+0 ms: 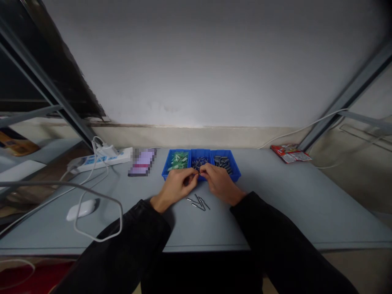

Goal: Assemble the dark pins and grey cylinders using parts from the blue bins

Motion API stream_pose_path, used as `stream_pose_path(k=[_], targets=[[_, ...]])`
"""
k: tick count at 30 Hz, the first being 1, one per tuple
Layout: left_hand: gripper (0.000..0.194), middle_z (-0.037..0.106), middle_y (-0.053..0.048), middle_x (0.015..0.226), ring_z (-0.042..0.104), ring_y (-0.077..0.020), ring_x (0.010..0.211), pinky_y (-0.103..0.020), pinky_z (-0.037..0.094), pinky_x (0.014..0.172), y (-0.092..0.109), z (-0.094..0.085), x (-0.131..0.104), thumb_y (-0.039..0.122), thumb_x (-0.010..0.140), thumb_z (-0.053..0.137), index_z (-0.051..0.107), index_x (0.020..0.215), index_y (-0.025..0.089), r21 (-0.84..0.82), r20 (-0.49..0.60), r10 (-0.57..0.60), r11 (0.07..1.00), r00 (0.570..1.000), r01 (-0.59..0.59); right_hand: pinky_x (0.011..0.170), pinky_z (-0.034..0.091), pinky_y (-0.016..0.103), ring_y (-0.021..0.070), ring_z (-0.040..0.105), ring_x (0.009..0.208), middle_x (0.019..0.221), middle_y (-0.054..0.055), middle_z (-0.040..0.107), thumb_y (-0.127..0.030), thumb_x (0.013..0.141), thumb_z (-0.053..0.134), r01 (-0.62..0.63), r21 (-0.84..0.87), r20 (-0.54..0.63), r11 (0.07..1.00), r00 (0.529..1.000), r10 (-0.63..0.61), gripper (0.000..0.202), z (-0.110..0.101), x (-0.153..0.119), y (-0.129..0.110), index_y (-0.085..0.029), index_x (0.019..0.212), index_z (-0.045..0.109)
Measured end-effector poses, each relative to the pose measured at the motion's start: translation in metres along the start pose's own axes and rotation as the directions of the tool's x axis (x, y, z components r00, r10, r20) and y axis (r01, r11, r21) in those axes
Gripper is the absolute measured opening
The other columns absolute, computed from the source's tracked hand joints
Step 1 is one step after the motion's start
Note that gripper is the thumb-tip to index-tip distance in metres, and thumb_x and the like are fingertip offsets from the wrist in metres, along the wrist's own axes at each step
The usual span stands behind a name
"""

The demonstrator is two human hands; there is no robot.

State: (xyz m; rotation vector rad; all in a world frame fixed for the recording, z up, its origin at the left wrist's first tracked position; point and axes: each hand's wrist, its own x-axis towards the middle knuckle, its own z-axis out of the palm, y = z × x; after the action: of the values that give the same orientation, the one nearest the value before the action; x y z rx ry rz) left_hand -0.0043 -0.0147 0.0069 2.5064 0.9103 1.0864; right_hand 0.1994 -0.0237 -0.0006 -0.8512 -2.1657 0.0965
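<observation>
Head view: a small dark piece (199, 173) is pinched between the fingertips of the left hand (180, 182) and the right hand (219, 182), which are brought close together; the fingers of both are closed and curled, and the piece is too small to be identified. It is held at the front edge of a blue plastic three-part tray (235, 166). Pale green, translucent pieces (180, 158) are contained in the left compartment, small dark metallic parts (200, 161) in the middle one, and dark grey cylindrical parts (223, 162) in the right one. Several slim, shiny metal rods (200, 203) are spread loosely on the grey tabletop (275, 204) between the wrists, just in front of the hands. To the left, a flat purple rectangular object (142, 162), blurred by pixels, is laid beside a white power strip (104, 160); a rounded white case (81, 210) is seen nearer the edge. A crumpled red packet (290, 153) is placed well apart at far right.
</observation>
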Motion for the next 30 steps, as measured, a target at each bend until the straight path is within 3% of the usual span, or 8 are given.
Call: stream_pose_path(k=[11,21,27,30], targets=[[0.018,0.057,0.004,0.065,0.048,-0.0098,0.057,-0.024,0.037,0.058,-0.001,0.000,-0.001,0.026,0.097,0.055,0.067,0.088,0.017,0.012,0.003,-0.008,1.000,1.000,0.008,0.074,0.044,0.031,0.0190,0.060,0.082,0.088,0.004,0.064,-0.026,0.107,0.041,0.007,-0.066,-0.020,0.998,1.000,-0.009,0.021,0.001,-0.001,0.010,-0.022,0.093,0.055],[0.019,0.057,0.004,0.064,0.049,-0.0097,0.057,-0.024,0.038,0.058,-0.001,0.000,0.000,0.028,0.099,0.055,0.068,0.091,0.016,0.022,-0.021,-0.034,0.999,0.999,0.035,0.079,0.045,0.037,0.0210,0.054,0.082,0.084,0.005,0.065,-0.025,0.106,0.042,0.071,-0.117,-0.109,0.991,0.990,-0.084,0.027,-0.005,0.005,0.012,-0.021,0.087,0.060],[0.018,0.056,0.005,0.062,0.048,-0.0089,0.055,-0.023,0.038,0.057,-0.001,-0.002,0.001,0.026,0.099,0.055,0.067,0.090,0.016,0.010,-0.067,-0.045,0.999,0.997,0.046,0.081,0.046,0.038,0.0220,0.055,0.086,0.088,0.005,0.065,-0.025,0.105,0.047,0.024,-0.119,-0.197,0.993,0.979,-0.047,0.021,-0.006,0.004,0.020,-0.022,0.089,0.060],[0.018,0.057,0.004,0.063,0.048,-0.0088,0.054,-0.023,0.037,0.057,0.000,-0.007,0.002,0.026,0.098,0.056,0.068,0.089,0.016,-0.007,-0.036,-0.044,0.999,0.998,0.043,0.082,0.046,0.039,0.0231,0.056,0.087,0.088,0.005,0.066,-0.027,0.104,0.050,-0.082,-0.132,-0.312,0.988,0.949,0.037,0.018,-0.008,0.003,0.026,-0.022,0.090,0.061]])
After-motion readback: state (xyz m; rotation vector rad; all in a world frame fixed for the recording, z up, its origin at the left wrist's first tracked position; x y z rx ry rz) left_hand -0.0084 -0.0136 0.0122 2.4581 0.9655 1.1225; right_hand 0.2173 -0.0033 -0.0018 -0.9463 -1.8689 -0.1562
